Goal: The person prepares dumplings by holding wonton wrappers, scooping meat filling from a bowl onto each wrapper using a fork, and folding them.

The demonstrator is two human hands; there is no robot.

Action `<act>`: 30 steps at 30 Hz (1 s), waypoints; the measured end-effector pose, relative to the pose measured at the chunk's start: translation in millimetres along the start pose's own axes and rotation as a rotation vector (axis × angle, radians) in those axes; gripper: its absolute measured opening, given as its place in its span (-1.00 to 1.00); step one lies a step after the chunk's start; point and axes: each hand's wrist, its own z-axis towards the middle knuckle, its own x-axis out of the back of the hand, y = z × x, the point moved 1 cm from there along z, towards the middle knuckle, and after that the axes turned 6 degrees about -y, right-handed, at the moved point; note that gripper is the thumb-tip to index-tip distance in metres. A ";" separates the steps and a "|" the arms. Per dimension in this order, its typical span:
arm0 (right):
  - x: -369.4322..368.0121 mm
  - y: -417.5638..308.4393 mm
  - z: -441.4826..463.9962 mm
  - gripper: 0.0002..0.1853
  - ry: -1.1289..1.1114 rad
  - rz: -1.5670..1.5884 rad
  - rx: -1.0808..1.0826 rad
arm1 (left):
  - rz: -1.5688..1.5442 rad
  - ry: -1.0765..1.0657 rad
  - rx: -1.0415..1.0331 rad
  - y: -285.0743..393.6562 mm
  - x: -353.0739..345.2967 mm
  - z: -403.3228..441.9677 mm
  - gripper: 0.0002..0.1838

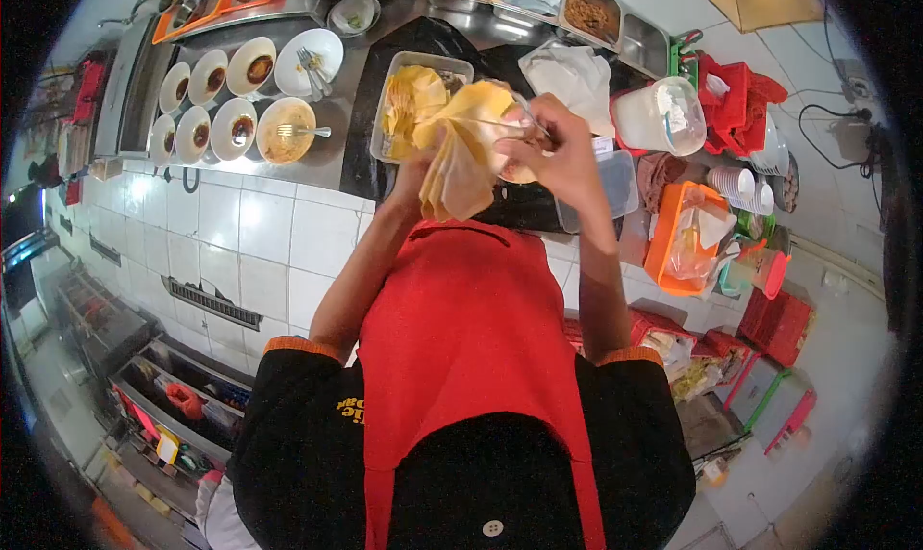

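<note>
A fanned stack of thin yellow wonton wrappers [457, 170] hangs between my two hands above the counter. My left hand [411, 180] is closed on its left side, with the fingers largely hidden behind the sheets. At the right end, my right hand [556, 151] has its thumb and fingers closed on a pale, floury part of the bundle. Something shiny and see-through shows there, but I cannot tell whether it is plastic. Just beyond my left hand stands a plastic container [383, 87] with more folded yellow wrappers [415, 98] in it.
Several white bowls [234, 130] with dark sauce stand at the left, two with forks. Metal trays [588, 16] of food line the back. At the right are a tub of white powder [663, 117], a clear lid [601, 189] and an orange basket [673, 242].
</note>
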 end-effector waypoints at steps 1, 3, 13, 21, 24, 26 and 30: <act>-3.9 -1.1 -0.1 -0.86 0.007 -0.001 -0.002 | 0.002 -0.006 0.004 -1.7 -0.9 2.1 -0.47; -12.1 -6.3 1.9 -0.81 0.120 -0.381 0.161 | -0.148 -0.011 0.069 -3.6 -0.4 6.9 -0.49; 4.0 17.5 -26.2 -0.79 -0.040 0.001 0.018 | -0.704 -0.282 -0.211 -9.9 76.4 17.1 -0.40; 26.1 158.0 -48.0 -0.75 -0.108 -0.861 -0.378 | -0.377 -0.106 -0.373 -6.8 99.6 12.5 -0.51; 27.2 159.4 -48.5 -0.74 -0.215 -0.941 -0.450 | -0.413 -0.062 -0.341 -4.4 89.3 8.6 -0.52; 30.6 147.0 -42.5 -0.75 -0.192 -0.956 -0.514 | -0.449 -0.052 -0.315 -3.5 82.8 6.4 -0.51; 15.8 135.5 -32.5 -0.78 -0.189 -0.951 -0.416 | -0.561 -0.085 -0.250 -9.7 89.7 10.1 -0.51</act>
